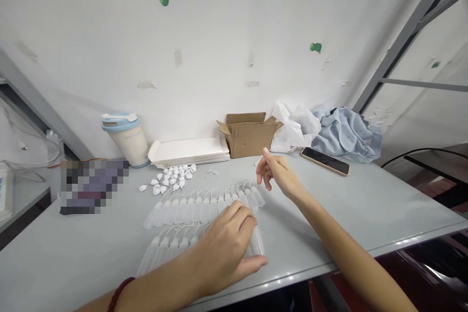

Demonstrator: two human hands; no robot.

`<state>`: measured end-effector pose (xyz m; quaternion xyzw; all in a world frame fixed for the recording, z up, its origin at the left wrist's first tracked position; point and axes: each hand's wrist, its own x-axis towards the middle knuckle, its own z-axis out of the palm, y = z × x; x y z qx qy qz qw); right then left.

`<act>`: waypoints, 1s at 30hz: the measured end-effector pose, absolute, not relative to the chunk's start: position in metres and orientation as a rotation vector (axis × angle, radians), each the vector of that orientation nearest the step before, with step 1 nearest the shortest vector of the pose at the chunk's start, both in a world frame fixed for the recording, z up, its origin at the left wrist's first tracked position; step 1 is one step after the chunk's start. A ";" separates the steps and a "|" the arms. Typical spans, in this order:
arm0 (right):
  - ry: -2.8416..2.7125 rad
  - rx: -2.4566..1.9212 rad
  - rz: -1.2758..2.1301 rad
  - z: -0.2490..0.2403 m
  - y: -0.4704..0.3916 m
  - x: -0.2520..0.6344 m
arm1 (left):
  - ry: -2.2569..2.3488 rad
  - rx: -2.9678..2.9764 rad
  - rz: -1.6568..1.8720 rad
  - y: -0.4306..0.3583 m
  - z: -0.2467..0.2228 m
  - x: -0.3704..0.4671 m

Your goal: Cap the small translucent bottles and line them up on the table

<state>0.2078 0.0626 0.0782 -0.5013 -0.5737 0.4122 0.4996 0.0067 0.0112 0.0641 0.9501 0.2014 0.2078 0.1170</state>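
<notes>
Head view: left hand (230,241) is arching over the right end of the front row (161,253) of clear bottles, thumb stretching apart from bent fingers. Whether it is pinching a bottle I cannot tell, the palm hiding it; one bottle is showing just past the fingers. Low placing, I judge, is for steadying or straightening that end. Right hand (278,173) is hovering by the far end of the back row (195,210), fingers loosely curling and parted, nothing showing between them; probably being kept light so as not to topple the row

Both rows are lying side by side on the table (292,248), thin loops all pointing toward the wall, likely so every neck is facing one way. White caps (173,175) are sitting in a loose heap behind the back row, presumably for easy reach. Box (252,139) is standing flaps up against the wall, stack (188,151) beside it, phone (325,161) lying off to the right, seemingly leaving elbow room
</notes>
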 end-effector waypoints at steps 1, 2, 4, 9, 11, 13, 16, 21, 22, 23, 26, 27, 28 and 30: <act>-1.387 -1.218 0.989 0.077 0.064 0.208 | 0.617 2.784 0.562 0.010 0.062 0.010; -1.390 -1.225 0.981 0.075 0.066 0.209 | 0.642 2.786 0.525 0.009 0.059 0.012; -1.404 -1.246 0.946 0.072 0.069 0.209 | 0.700 2.788 0.470 0.009 0.053 0.015; -1.477 -1.320 0.782 0.062 0.080 0.216 | 0.806 2.770 0.385 0.009 0.042 0.017; -1.507 -1.358 0.707 0.057 0.085 0.221 | 0.829 2.765 0.361 0.009 0.040 0.017; -1.535 -1.415 0.615 0.053 0.091 0.228 | 0.848 2.763 0.347 0.009 0.039 0.017; -1.552 -1.500 0.484 0.047 0.098 0.237 | 0.863 2.757 0.342 0.008 0.040 0.017; -1.587 -1.595 0.269 0.038 0.111 0.256 | 0.845 2.748 0.374 0.009 0.050 0.012; -1.606 -1.615 0.218 0.036 0.114 0.260 | 0.842 2.740 0.384 0.012 0.053 0.011; -1.629 -1.636 0.172 0.034 0.117 0.264 | 0.841 2.730 0.399 0.017 0.057 0.008; -1.718 -1.691 0.070 0.027 0.123 0.275 | 0.907 2.694 0.494 0.042 0.069 -0.001; -1.751 -1.707 0.047 0.024 0.124 0.278 | 0.960 2.682 0.543 0.055 0.071 -0.006; -1.784 -1.721 0.030 0.022 0.125 0.280 | 1.040 2.665 0.562 0.069 0.073 -0.010; -1.847 -1.751 0.008 0.018 0.127 0.284 | 1.222 2.613 0.539 0.100 0.073 -0.021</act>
